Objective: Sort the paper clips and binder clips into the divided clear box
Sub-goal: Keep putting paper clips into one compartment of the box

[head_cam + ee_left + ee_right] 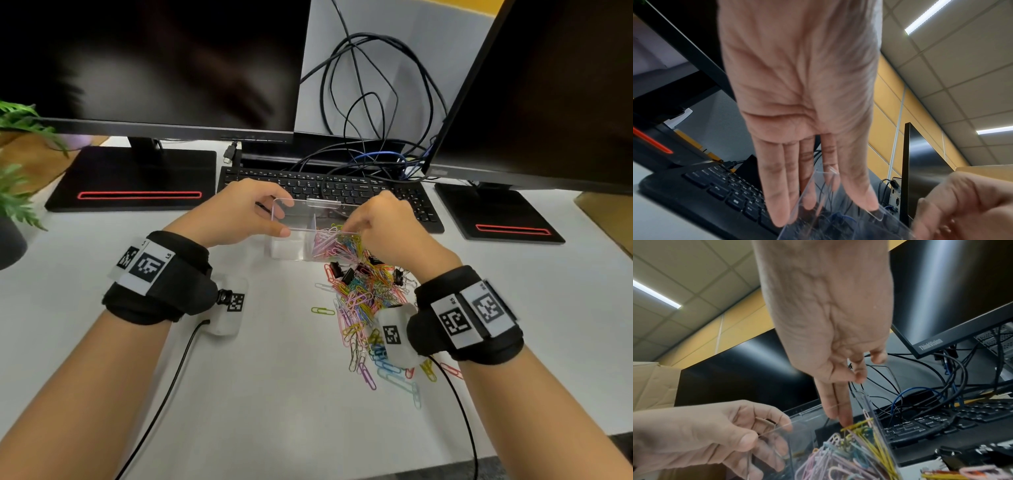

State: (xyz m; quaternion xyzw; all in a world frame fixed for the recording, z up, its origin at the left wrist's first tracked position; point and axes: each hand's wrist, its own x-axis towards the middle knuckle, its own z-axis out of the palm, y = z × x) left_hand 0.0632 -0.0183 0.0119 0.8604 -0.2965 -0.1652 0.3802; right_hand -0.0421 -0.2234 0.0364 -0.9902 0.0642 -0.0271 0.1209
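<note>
Loose paper clips (363, 308) and binder clips (346, 274) lie just before the divided clear box (291, 246), under the right hand (383, 226), whose straight fingers (840, 408) reach into its right compartment; the left hand (239, 212) grips the box's left end.

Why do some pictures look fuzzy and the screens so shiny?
Left wrist view: the right hand at the corner is smeared and the clear box soft. Right wrist view: ceiling light streaks glare across the black monitor. Head view: mostly sharp, edges bent by the wide lens.
</note>
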